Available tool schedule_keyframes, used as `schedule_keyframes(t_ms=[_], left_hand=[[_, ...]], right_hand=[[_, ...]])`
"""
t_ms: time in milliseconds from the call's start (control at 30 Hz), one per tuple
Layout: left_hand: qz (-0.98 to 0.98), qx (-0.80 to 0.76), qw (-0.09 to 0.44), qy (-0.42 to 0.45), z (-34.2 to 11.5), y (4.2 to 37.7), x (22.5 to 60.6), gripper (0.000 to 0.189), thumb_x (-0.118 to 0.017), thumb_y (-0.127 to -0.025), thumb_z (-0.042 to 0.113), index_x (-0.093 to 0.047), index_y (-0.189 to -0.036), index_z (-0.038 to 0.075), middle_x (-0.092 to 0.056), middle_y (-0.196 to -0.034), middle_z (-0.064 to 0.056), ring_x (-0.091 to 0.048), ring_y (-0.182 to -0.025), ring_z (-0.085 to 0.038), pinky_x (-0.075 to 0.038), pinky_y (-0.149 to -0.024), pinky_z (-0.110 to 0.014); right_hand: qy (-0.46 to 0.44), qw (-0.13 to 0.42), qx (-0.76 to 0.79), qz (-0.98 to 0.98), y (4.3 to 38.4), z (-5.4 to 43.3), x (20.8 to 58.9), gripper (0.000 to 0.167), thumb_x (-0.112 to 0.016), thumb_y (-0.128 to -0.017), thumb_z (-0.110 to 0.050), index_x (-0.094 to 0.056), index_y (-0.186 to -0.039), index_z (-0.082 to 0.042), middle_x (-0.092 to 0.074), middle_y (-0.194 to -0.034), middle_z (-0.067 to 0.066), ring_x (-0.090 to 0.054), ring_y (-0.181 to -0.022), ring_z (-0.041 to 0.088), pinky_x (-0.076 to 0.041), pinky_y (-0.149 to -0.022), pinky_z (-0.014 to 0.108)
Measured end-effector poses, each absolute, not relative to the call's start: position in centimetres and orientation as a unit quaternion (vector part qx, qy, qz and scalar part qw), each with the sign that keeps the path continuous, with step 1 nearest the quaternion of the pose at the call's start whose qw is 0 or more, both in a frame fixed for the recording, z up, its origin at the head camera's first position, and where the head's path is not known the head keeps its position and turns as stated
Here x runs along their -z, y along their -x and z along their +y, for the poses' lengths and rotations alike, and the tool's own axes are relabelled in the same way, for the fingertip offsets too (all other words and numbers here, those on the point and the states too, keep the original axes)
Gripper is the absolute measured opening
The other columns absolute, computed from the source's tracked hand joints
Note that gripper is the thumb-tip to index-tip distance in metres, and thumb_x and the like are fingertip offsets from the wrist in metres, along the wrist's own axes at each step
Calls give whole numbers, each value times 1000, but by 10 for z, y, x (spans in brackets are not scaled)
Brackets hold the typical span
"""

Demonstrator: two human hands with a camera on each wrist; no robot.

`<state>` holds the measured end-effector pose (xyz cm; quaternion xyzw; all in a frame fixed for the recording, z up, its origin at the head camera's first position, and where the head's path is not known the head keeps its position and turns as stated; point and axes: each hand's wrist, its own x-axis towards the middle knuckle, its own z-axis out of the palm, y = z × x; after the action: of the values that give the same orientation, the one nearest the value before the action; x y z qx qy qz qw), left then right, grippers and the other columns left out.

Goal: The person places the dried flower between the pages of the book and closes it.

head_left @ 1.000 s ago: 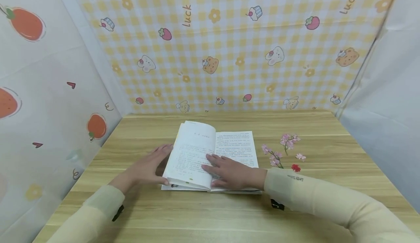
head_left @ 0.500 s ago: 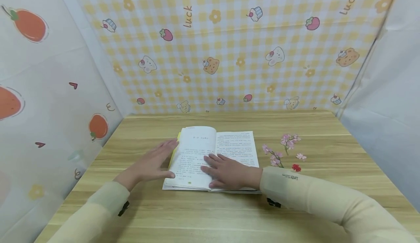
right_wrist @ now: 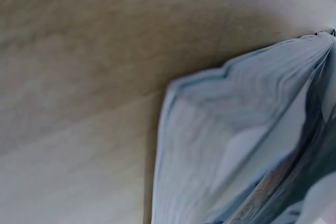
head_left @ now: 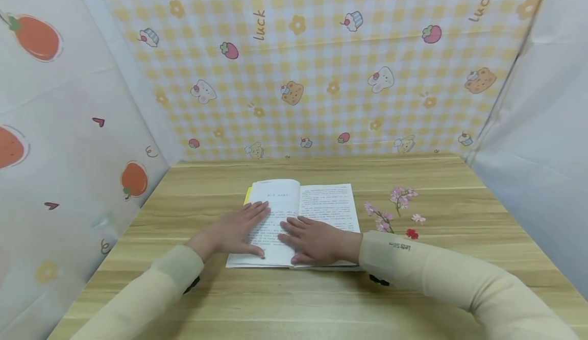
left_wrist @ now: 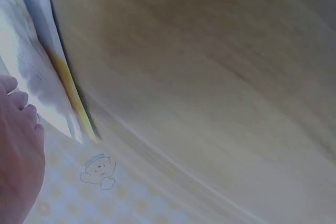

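Note:
An open book (head_left: 326, 202) with printed white pages lies on the wooden table, a strip of yellow showing at its left edge. My left hand (head_left: 236, 230) rests on the left page, fingers straight and slightly spread. Across the lower middle, by the spine, my right hand (head_left: 319, 242) lies on the pages with its fingers extended. In the left wrist view the left hand (left_wrist: 18, 150) appears at the edge beside the book's yellow-edged side (left_wrist: 68, 87). The right wrist view shows the thick stack of page edges (right_wrist: 236, 108) near the table surface.
To the right of the book lie pink flower sprigs (head_left: 381, 220), another sprig (head_left: 401, 197), a small pale pink blossom (head_left: 418, 218) and a red flower (head_left: 412, 234). A yellow checked cloth (head_left: 312, 64) hangs behind the table (head_left: 275, 304).
The left page has settled flatter. My left hand has moved right from the book's left edge onto that page, while my right hand has stayed near the spine.

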<state>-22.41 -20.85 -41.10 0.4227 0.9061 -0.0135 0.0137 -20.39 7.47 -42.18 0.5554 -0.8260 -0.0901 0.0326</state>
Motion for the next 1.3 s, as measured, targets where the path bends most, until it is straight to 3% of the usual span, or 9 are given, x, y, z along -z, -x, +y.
schedule_keyframes(t_ms=[367,800,933,1100,1300], left_hand=[[907,46,36,-418,-205,227,416,109,-41,-83,80,-16,-155,2,-11,-161,-13,-9,-147,-27,-11,-118,-39],[907,31,43,-418,-204,225,415,108,-43,-84,78,-20,-153,-1,-15,-160,-16,-14,-146,-30,-15,-117,-42],[907,29,42,-417,-206,226,417,108,-44,-84,78,-20,-153,-1,-16,-160,-16,-15,-146,-30,-17,-117,-43],[911,27,58,-407,-206,225,416,110,-41,-82,81,-16,-155,2,-12,-161,-13,-12,-147,-28,-14,-117,-40],[912,31,64,-404,-207,225,418,110,-38,-82,82,-15,-155,3,-10,-162,-11,-9,-147,-26,-13,-118,-39]], right_hand=[[-556,38,104,-824,203,75,418,66,-25,-103,-53,-31,-153,-11,-22,-158,15,-18,-145,30,-16,-117,41],[-525,27,32,-850,197,104,405,65,-37,-102,-52,-31,-153,-12,-24,-158,12,-20,-145,29,-18,-117,43],[-511,37,-34,-858,193,128,396,63,-47,-101,-46,-36,-150,-8,-30,-155,15,-26,-143,30,-22,-115,45],[-488,75,-122,-861,189,164,393,59,-58,-97,-39,-46,-143,-4,-44,-147,17,-41,-135,32,-36,-107,49],[-407,73,-242,-878,186,203,396,56,-68,-92,-27,-50,-140,-3,-52,-140,14,-55,-121,30,-43,-99,53]])
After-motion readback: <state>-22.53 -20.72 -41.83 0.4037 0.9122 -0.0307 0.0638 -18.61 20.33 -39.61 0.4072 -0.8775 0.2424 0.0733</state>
